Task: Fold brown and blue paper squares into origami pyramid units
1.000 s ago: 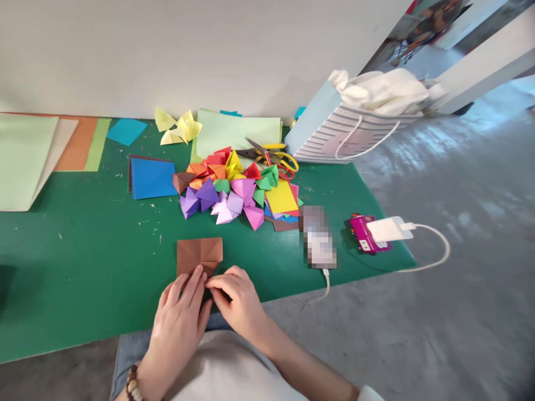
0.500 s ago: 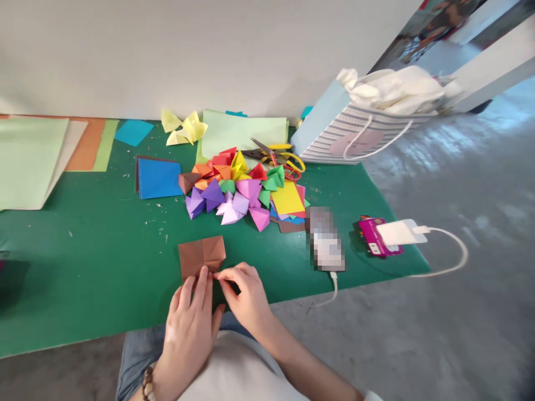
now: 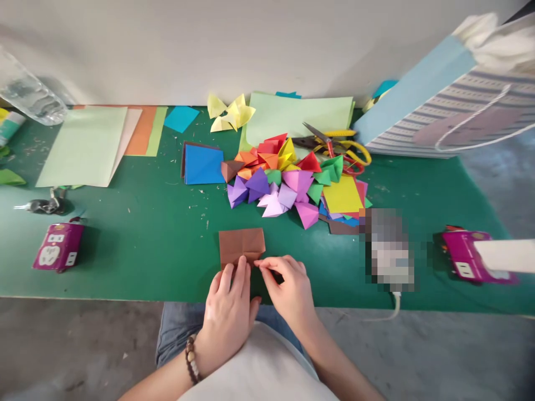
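Observation:
A brown folded paper lies on the green table near its front edge. My left hand rests flat on the paper's near edge, fingers stretched out and pressing it down. My right hand sits just to the right, fingertips pinched on the paper's near right corner. A pile of folded paper shapes in many colours lies behind the brown paper.
Scissors lie behind the pile. A blue square and large paper sheets lie to the left. A striped paper bag stands at the right. A phone on a cable, two purple packs and a plastic bottle sit around.
The view has swung left and closer, bringing the table's left side into sight. Both hands stay on the brown paper, the right fingers now pinching its near right corner.

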`<state>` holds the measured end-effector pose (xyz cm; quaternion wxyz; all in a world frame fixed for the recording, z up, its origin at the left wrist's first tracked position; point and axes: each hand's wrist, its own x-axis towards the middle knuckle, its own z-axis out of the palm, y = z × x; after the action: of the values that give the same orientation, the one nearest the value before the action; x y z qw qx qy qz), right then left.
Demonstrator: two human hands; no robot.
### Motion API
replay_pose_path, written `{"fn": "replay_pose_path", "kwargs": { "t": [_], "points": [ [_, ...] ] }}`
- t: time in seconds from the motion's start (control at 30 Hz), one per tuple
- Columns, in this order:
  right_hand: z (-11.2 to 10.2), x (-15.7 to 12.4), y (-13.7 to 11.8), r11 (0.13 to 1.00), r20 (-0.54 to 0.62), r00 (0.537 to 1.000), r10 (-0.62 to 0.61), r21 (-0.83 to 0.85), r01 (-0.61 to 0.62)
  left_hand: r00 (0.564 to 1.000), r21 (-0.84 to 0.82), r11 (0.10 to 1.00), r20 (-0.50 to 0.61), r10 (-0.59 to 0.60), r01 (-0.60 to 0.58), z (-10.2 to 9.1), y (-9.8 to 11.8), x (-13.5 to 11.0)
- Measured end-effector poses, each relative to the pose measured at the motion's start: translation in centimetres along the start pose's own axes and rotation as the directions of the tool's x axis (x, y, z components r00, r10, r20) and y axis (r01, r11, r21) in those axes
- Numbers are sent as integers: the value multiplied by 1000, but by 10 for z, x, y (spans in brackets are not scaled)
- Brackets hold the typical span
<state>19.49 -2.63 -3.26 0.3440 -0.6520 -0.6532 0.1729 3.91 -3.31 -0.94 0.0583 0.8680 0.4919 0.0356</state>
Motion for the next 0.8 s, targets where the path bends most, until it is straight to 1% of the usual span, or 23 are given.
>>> {"fn": "replay_pose_path", "kwargs": {
  "t": [0.27,0.53,0.7,0.77,0.8],
  "points": [
    [-3,9,7,999,-34,999,33,-17,-34,1000,22,1000,1,7,-7,-1,1,1],
    [0,8,5,998,-58,997,43,-44,-46,1000,17,1000,18,3,-4,-2,2,0],
    [-8,14,16,994,-145,989,39,-96,-53,1000,5,1000,24,13,-13,-2,2,0],
    [-11,14,15,997,-151,988,24,-76,-35,1000,3,1000,22,13,-13,-3,2,1],
    [-11,13,13,998,-135,991,17,-51,-24,1000,2,1000,23,11,-11,-3,2,1]
  ]
}}
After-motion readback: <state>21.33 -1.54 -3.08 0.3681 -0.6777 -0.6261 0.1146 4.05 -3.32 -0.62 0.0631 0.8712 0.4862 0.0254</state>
